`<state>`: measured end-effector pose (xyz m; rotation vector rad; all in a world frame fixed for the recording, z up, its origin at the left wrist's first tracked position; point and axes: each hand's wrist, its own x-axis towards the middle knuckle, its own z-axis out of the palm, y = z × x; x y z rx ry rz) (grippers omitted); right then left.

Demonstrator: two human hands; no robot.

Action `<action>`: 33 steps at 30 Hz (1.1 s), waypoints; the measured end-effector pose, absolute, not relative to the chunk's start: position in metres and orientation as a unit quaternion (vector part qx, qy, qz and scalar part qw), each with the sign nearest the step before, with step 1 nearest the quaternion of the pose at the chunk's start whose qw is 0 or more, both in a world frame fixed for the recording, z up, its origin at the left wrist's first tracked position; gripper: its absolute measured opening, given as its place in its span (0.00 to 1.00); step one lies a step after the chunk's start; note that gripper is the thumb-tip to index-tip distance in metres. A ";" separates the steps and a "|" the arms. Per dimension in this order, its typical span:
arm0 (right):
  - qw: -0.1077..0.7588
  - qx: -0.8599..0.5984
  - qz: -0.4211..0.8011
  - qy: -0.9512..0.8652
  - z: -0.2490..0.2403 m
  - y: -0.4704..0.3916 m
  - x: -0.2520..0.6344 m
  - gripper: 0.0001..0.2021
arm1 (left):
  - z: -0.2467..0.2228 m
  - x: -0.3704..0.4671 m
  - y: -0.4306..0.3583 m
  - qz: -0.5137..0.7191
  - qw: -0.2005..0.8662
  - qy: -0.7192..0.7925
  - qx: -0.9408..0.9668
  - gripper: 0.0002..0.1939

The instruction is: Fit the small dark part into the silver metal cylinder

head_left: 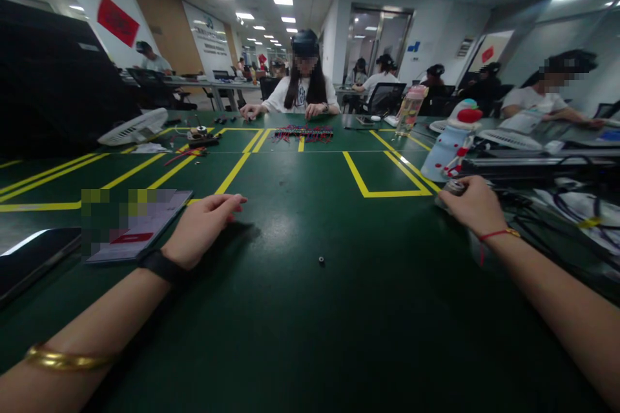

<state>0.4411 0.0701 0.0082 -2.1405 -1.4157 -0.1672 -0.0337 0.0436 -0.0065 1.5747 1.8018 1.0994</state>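
Note:
My right hand [475, 203] is closed at the right of the green table [290, 322], its fingers around a small round silver part [454, 187] whose lower side is hidden. A crumpled clear plastic bag [479, 248] seems to lie beneath this hand. Over the left half of the table hovers my left hand [206, 222], thumb and fingers drawn together; whether anything is between them does not show. Between the two hands a tiny ring-shaped metal piece [321, 261] lies alone on the tabletop.
Left of my left hand lie a grey tablet-like slab [165, 222] and a dark phone [39, 261]. A blue snowman-like bottle [443, 148] and tangled cables [537, 226] are at right. Across the table, a person [303, 87] sits behind a row of red-and-blue wired parts [303, 134].

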 end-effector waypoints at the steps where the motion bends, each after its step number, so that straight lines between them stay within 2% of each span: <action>1: 0.272 -0.807 -0.064 -0.521 0.007 0.070 0.442 0.24 | -0.009 -0.037 0.046 0.405 0.253 0.665 0.575 0.27; 4: 0.270 -0.803 -0.113 -0.519 0.005 0.061 0.419 0.31 | -0.015 -0.039 0.048 0.406 0.248 0.671 0.569 0.26; 7: 0.298 -0.678 -0.138 -0.658 0.006 0.039 0.365 0.29 | -0.015 -0.034 0.047 0.402 0.232 0.680 0.568 0.23; 11: 0.257 -0.426 0.043 -0.866 -0.002 -0.001 0.284 0.21 | -0.014 -0.032 0.046 0.389 0.218 0.688 0.572 0.21; 13: 0.225 -0.353 0.102 -0.902 -0.009 -0.013 0.260 0.13 | -0.015 -0.033 0.047 0.383 0.216 0.689 0.576 0.21; 15: 0.223 -0.326 0.119 -0.911 -0.012 -0.015 0.255 0.11 | -0.016 -0.034 0.046 0.376 0.217 0.689 0.580 0.22; 18: 0.274 -0.369 0.082 -0.884 -0.004 0.002 0.286 0.11 | -0.016 -0.034 0.046 0.366 0.219 0.691 0.584 0.22; 20: 0.318 -0.458 -0.006 -0.830 0.008 0.021 0.327 0.11 | -0.015 -0.034 0.045 0.361 0.221 0.690 0.587 0.22; 22: 0.319 -0.579 -0.124 -0.740 0.022 0.041 0.376 0.13 | -0.014 -0.033 0.044 0.357 0.225 0.689 0.590 0.22; 23: 0.318 -0.614 -0.144 -0.708 0.027 0.049 0.400 0.14 | -0.013 -0.033 0.044 0.355 0.228 0.688 0.591 0.22; 27: 0.261 -0.687 -0.124 -0.666 0.037 0.066 0.469 0.12 | -0.009 -0.031 0.043 0.346 0.237 0.689 0.591 0.22; 33: 0.243 -0.714 -0.108 -0.648 0.030 0.068 0.481 0.12 | -0.008 -0.030 0.040 0.329 0.241 0.692 0.596 0.23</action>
